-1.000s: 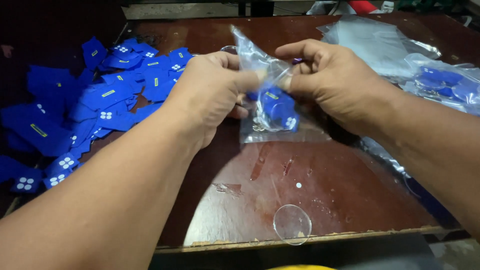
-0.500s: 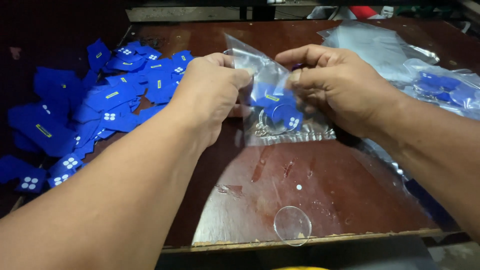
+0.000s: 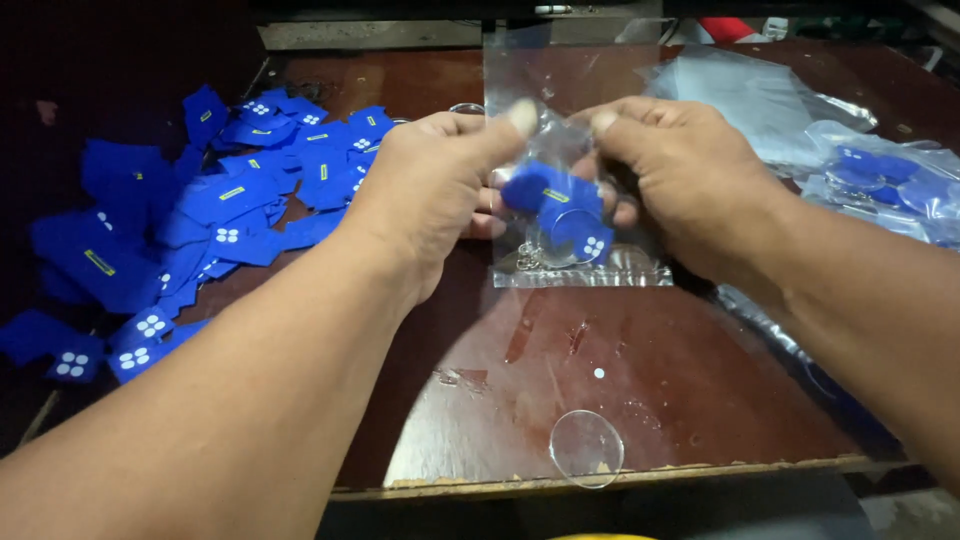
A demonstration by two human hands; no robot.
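A small clear plastic bag is held upright above the desk, just right of the view's centre, its open top towards 12 o'clock and its sealed bottom edge towards 6 o'clock. It is pinched near its upper part from 9 o'clock and from 3 o'clock. Inside it, blue flat tags are seen, one showing a yellow strip and one a cluster of white dots, with thin metal rings gathered low in the bag.

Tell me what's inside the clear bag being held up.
The clear plastic bag holds blue tags and a metal ring. The left hand and right hand cover its sides, so an exact count stays hidden.
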